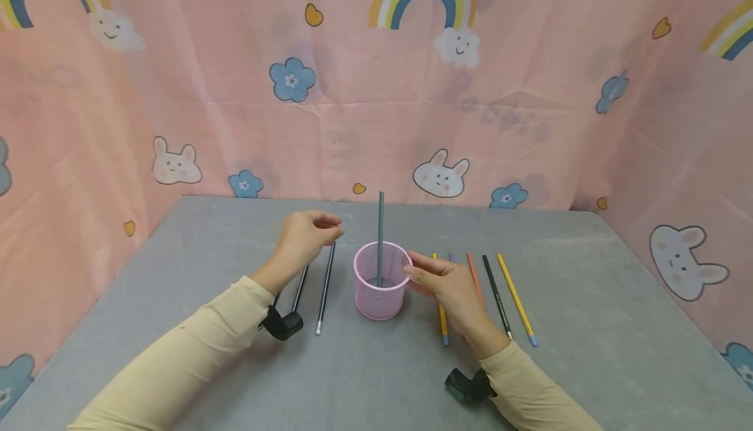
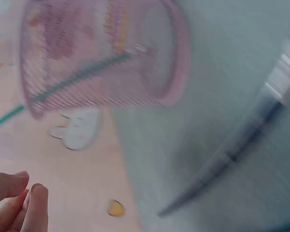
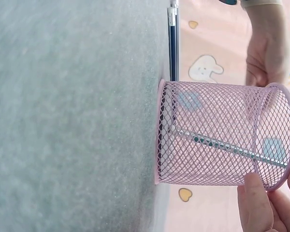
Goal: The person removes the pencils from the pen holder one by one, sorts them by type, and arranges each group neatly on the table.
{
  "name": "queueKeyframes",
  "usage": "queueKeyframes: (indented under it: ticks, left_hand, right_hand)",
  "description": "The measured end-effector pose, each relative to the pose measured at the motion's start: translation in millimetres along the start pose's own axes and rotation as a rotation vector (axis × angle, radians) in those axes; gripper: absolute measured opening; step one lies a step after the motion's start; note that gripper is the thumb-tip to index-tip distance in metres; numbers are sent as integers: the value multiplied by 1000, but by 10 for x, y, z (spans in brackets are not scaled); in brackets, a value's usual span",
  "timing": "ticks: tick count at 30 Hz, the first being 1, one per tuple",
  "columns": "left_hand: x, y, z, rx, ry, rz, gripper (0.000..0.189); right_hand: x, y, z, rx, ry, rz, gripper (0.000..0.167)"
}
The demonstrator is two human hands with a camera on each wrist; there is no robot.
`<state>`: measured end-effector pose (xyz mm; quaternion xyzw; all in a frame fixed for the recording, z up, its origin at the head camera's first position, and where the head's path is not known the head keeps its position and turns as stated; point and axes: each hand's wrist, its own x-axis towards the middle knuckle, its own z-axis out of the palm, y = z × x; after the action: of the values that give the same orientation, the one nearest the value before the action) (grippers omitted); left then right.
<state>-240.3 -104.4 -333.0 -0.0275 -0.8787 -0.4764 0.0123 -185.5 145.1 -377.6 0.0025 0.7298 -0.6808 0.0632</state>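
A pink mesh pencil cup (image 1: 379, 301) stands upright on the grey table, with one green pencil (image 1: 380, 235) leaning inside it. My right hand (image 1: 450, 287) pinches the cup's rim from the right, thumb and fingers on either side of the wall (image 3: 212, 135). To the left of the cup, my left hand (image 1: 308, 238) hovers over the far end of a dark pencil (image 1: 326, 290) with a silver-and-white end. Its fingers (image 2: 37, 208) are close to the thumb, and nothing shows between them. Another dark pencil (image 1: 301, 289) lies partly under the left wrist.
Right of the cup lie a yellow pencil (image 1: 444, 326), a red pencil (image 1: 474, 275), a black pencil (image 1: 497, 297) and another yellow pencil (image 1: 518, 300), some partly behind the right hand. A pink printed curtain (image 1: 365, 130) hangs behind the grey table (image 1: 376, 379).
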Motion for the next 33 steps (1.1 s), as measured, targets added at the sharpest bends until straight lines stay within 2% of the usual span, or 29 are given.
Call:
queueKeyframes:
  ticks: [6,9,12,20,33]
  left_hand:
    - [-17,143,115,-178,-2,28,25]
    - [-21,186,193,-214,-20,24,27]
    - [-22,211,254,-219,-24,26,28]
    - [-38,239,344,-155,-28,54,33]
    - [-21,268,444,-191,-19,79,37]
  right_hand:
    - [1,2,1,8,-3,2,45]
    - [2,3,0,6,-2,-1,45]
    - [4,5,2,-1,-3,-7,44]
    - [8,9,0,-12,2,-8,43]
    - [-2,-3,3,-8,4,-2,43]
